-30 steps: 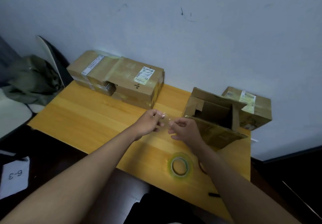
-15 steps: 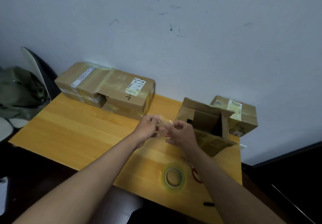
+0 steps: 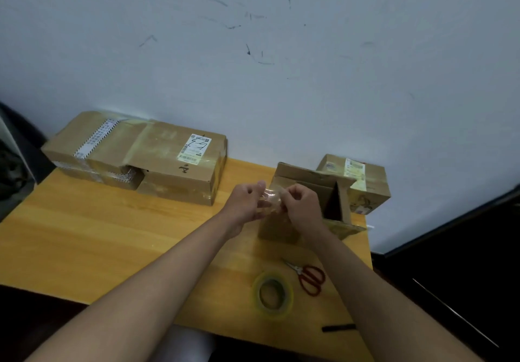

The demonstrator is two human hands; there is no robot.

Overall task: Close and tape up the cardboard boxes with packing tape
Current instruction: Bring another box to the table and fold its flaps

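A short strip of clear tape (image 3: 271,197) is stretched between my two hands. My left hand (image 3: 246,202) pinches its left end and my right hand (image 3: 302,207) pinches its right end. They hover in front of an open cardboard box (image 3: 309,190) whose flaps stand up; my right hand hides part of its front. The roll of clear packing tape (image 3: 272,294) lies flat on the wooden table (image 3: 84,235) near its front edge.
Red-handled scissors (image 3: 309,277) lie right of the roll, a small black object (image 3: 339,328) at the table's front edge. A large taped box (image 3: 174,159) and another beside it (image 3: 84,142) stand at the back left; a small taped box (image 3: 363,184) sits back right by the wall.
My hands have drifted right and forward with the tape strip, now in front of the open box. The view tilted up; the scissors have come into view from behind my right arm.
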